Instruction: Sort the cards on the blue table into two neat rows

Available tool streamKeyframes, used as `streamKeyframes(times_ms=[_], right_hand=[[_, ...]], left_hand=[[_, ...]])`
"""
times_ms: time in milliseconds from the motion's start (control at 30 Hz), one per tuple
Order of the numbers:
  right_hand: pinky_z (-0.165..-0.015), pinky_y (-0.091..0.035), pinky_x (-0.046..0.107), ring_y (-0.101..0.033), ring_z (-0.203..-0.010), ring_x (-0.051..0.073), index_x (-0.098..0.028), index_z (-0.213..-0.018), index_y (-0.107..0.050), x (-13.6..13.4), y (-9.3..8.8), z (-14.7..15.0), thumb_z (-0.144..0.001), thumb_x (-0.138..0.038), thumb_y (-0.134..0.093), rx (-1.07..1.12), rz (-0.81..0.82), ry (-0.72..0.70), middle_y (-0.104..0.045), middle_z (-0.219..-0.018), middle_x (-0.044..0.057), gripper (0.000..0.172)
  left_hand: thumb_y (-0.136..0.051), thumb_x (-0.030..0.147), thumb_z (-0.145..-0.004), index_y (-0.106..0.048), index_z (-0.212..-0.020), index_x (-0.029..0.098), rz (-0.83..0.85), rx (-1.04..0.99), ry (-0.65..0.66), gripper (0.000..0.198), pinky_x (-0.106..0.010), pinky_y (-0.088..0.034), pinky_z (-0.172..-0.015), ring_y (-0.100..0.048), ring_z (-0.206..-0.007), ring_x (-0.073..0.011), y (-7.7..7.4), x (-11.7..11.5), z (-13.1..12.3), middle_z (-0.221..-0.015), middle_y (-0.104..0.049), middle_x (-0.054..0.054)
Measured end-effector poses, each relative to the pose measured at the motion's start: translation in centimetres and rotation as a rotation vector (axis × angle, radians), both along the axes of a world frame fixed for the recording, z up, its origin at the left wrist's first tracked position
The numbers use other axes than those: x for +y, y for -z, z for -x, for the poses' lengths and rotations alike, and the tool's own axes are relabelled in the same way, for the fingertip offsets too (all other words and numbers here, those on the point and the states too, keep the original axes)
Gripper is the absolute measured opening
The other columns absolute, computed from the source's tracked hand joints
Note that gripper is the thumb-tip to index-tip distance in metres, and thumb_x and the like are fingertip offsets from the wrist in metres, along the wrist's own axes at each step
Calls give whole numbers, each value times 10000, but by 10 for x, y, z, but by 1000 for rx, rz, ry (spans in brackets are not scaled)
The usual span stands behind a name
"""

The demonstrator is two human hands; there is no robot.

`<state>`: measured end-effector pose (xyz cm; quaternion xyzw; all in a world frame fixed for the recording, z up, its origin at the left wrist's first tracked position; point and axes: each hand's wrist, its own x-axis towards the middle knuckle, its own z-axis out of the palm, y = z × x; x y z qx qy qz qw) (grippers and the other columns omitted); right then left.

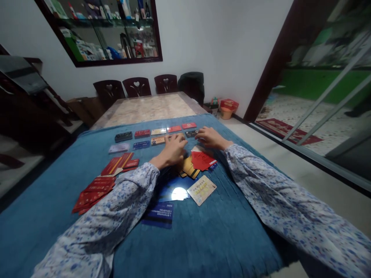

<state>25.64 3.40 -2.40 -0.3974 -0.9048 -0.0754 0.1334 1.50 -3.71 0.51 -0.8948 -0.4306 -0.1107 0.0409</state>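
Both my hands reach over a blue cloth spread with small cards. My left hand [174,148] is bent at the knuckles, its fingers loosely apart, just right of an orange card stack [158,141]. My right hand [211,138] arches beside a black card stack [191,133], fingertips close to its right edge; whether they touch it is unclear. I see nothing held in either hand. Below the hands lie loose red cards [202,159], yellow cards [189,168] and a cream card [202,190]. Blue cards [159,214] spread nearer me, partly behind my left sleeve.
Red cards [95,193] fan out at the left. Further card stacks, including a black one [123,136] and a dark red one [142,133], form rows farther back. Beyond the blue cloth [220,239] is the bare marble tabletop [147,106], with chairs [136,87] behind.
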Motion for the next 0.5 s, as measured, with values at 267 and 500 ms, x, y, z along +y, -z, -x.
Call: streamKeyframes(times_ms=[267,500], right_hand=[[-768,-336,349,-539,-1000,254,-211,-1073,-780,-28,12,1,-990,-254,-534,50,-35,-53,-717,-1024,132,264],[-751,-329,342,-542,-969,243,-208,-1078,-780,-37,21,-2,-1006,-290,-515,71,-52,-87,-707,-999,131,287]], left_hand=[[-538,161,-906,-681,-1217,195,0,-34,53,344,-643,-280,-1079,-477,-1296,-340,12,-38,7,-1354,-634,-151],[-556,183,-924,-685,-1137,203,69,15,245,250,-589,-296,-1046,-470,-1301,-336,16,-68,-8,-1303,-674,-120]])
